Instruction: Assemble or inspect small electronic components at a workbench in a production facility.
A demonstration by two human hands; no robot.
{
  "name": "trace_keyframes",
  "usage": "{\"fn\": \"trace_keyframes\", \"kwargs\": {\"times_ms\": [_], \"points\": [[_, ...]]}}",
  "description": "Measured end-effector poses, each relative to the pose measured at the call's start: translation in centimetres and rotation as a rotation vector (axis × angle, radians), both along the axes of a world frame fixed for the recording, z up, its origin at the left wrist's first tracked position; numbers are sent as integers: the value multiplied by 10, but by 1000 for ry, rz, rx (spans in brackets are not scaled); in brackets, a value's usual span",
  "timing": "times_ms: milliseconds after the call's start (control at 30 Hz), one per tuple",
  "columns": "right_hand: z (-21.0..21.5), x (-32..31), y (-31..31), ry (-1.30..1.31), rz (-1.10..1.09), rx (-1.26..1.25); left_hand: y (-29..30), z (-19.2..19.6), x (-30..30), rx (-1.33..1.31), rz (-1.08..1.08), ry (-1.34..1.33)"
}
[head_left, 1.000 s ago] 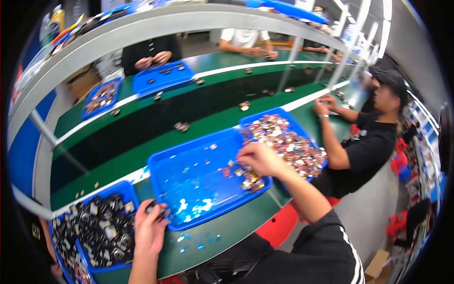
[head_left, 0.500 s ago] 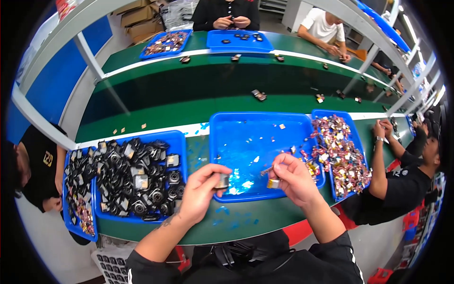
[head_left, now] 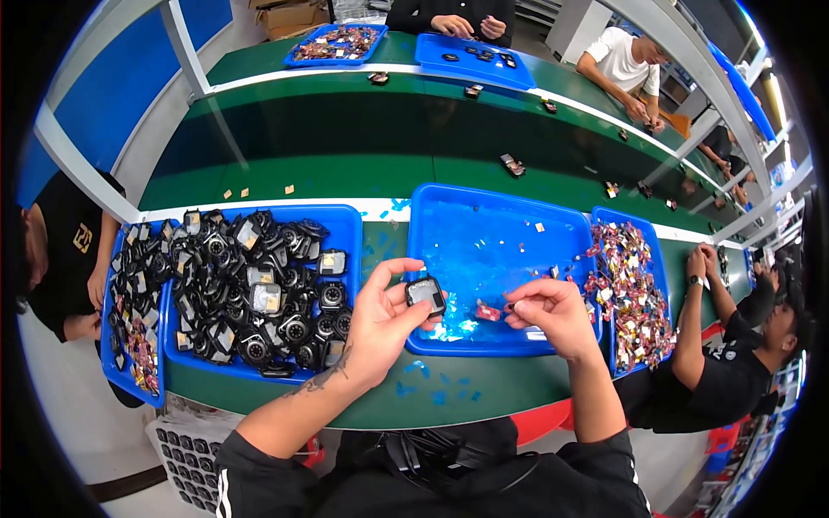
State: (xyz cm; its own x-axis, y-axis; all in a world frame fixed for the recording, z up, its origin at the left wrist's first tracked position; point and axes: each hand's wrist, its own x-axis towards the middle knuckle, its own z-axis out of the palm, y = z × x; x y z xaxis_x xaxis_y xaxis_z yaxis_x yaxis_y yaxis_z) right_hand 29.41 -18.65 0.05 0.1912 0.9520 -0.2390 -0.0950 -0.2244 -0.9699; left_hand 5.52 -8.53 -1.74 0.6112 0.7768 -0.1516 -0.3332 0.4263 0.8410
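Note:
My left hand (head_left: pixel 380 324) is closed around a black square watch case (head_left: pixel 426 298), its grey face turned up and the thumb on its lower edge. Just right of it, over the blue tray (head_left: pixel 518 348), my right hand (head_left: pixel 554 318) has thumb and fingers pinched together. A small reddish battery-like part (head_left: pixel 488 311) shows at those fingertips. The two hands are apart. Inside the tray lie bits of shiny blue film (head_left: pixel 453 321) and a few small pale pieces.
To the left, a blue tray (head_left: pixel 356 250) is heaped with black watch cases. On the right, another tray (head_left: pixel 661 276) overflows with reddish and gold small parts. A conveyor (head_left: pixel 345 164) with scattered pieces runs beyond. Several co-workers sit around; a white rack (head_left: pixel 177 462) stands below left.
The watch case in my left hand has tilted so its face shows. My right hand's fingers have closed in, with the reddish part now visible at their tips. The whole view has shifted.

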Motion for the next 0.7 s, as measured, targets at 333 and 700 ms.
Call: {"fn": "trace_keyframes", "kwargs": {"times_ms": [333,700], "points": [[-5,-12,1,-145,-48,133,4,1,-3,262,79,100],[31,-59,7,-211,54,160,-11,11,3,650,-108,303]]}}
